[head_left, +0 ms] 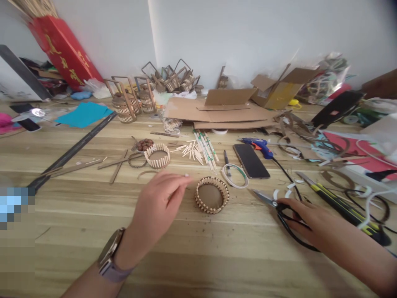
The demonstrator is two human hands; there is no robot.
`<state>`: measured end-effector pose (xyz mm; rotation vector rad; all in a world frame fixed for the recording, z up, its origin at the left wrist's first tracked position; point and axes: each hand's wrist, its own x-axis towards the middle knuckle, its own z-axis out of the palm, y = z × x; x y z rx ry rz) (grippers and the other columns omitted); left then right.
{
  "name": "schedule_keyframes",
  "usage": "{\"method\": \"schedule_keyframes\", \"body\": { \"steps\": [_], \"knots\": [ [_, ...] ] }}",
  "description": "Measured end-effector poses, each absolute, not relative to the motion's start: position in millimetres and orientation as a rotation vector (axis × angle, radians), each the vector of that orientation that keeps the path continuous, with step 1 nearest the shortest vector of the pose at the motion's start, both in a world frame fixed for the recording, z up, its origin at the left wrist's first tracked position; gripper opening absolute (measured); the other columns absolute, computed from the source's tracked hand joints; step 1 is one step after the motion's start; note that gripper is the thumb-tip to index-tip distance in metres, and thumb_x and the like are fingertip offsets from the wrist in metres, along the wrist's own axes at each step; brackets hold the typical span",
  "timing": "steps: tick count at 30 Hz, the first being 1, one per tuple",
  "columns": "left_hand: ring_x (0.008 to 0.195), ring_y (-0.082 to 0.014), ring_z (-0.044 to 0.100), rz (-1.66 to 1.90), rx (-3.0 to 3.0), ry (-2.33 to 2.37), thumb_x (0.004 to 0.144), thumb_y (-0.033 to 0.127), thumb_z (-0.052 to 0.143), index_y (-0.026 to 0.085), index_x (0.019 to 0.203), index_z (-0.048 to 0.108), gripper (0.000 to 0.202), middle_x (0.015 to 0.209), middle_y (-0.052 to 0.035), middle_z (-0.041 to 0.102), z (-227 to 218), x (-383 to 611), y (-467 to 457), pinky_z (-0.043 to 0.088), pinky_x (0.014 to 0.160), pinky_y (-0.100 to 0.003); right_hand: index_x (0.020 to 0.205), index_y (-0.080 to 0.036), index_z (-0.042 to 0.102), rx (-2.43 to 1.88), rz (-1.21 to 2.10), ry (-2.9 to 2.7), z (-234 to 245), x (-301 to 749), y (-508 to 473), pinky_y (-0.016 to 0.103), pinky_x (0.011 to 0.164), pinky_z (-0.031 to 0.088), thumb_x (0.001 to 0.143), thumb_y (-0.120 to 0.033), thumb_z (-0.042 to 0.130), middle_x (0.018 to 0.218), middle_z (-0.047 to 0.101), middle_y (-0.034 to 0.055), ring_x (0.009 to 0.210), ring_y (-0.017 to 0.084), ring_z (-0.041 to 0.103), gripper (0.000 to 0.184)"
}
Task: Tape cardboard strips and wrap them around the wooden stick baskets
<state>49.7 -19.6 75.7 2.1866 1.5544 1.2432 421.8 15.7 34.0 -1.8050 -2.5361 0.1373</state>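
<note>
My left hand (pixel 164 196), with a watch on the wrist, is closed in a pinch just left of a small round basket (pixel 213 212). A tiny pale spot shows at its fingertips; I cannot make out what it is. The basket has a brown base and a ring of short wooden pegs. To the right, my right hand (pixel 305 215) is closed around the black handles of a pair of scissors (pixel 263 198), whose blades point left toward the basket. Behind the left hand stands a second peg ring (pixel 157 156) with paler, taller sticks.
Loose short sticks (pixel 192 151), striped straws (pixel 207 149), a pen (pixel 227 161), a coil of white cord (pixel 235 177) and a phone (pixel 252 161) lie mid-table. A blue glue gun (pixel 259 145) and a yellow-black utility knife (pixel 344 207) are at right. Cardboard (pixel 223 116) and finished baskets (pixel 124 108) stand behind.
</note>
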Motion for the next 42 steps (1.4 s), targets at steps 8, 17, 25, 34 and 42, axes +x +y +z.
{"method": "schedule_keyframes", "body": {
  "steps": [8, 17, 25, 34, 42],
  "knots": [
    [0.08, -0.0175, 0.068, 0.955, 1.53, 1.202, 0.093, 0.028, 0.048, 0.024, 0.083, 0.04, 0.014, 0.081, 0.0002, 0.065, 64, 78, -31, 0.047, 0.063, -0.026, 0.102, -0.018, 0.069, -1.684, 0.088, -2.449, 62, 349, 4, 0.042, 0.068, 0.056, 0.09, -0.039, 0.042, 0.093, 0.074, 0.0136, 0.078, 0.03, 0.071, 0.036],
    [0.065, -0.0145, 0.05, 0.807, 1.812, 1.283, 0.092, 0.022, 0.043, 0.023, 0.081, 0.042, 0.011, 0.074, 0.0026, 0.054, 63, 81, -36, 0.037, 0.059, -0.026, 0.072, -0.021, 0.059, -1.211, 0.843, -2.23, 81, 257, -9, 0.02, 0.049, 0.04, 0.087, -0.019, 0.051, 0.061, 0.063, -0.0025, 0.055, 0.011, 0.056, 0.017],
    [0.068, -0.0157, 0.053, 0.883, 1.838, 1.365, 0.089, 0.018, 0.041, 0.023, 0.082, 0.043, 0.01, 0.076, 0.0014, 0.056, 67, 76, -34, 0.04, 0.061, -0.027, 0.065, -0.021, 0.056, -1.189, 0.865, -2.091, 70, 259, 2, 0.019, 0.046, 0.038, 0.081, -0.022, 0.051, 0.054, 0.053, -0.0043, 0.049, 0.011, 0.049, 0.017],
    [0.068, -0.016, 0.052, 0.884, 2.143, 1.288, 0.085, 0.006, 0.037, 0.023, 0.08, 0.04, 0.018, 0.073, 0.0003, 0.053, 61, 83, -39, 0.038, 0.056, -0.025, 0.071, -0.021, 0.058, -1.072, 0.9, -2.189, 64, 253, -4, 0.018, 0.05, 0.039, 0.078, -0.011, 0.05, 0.062, 0.06, -0.0037, 0.056, 0.01, 0.054, 0.014],
    [0.069, -0.0151, 0.054, 1.056, 2.026, 1.385, 0.084, 0.01, 0.043, 0.022, 0.084, 0.046, 0.012, 0.076, 0.0006, 0.056, 57, 76, -35, 0.042, 0.061, -0.026, 0.064, -0.021, 0.055, -1.169, 0.903, -1.95, 63, 256, -4, 0.019, 0.047, 0.038, 0.076, -0.019, 0.049, 0.055, 0.053, -0.0042, 0.051, 0.011, 0.049, 0.014]
  ]
}}
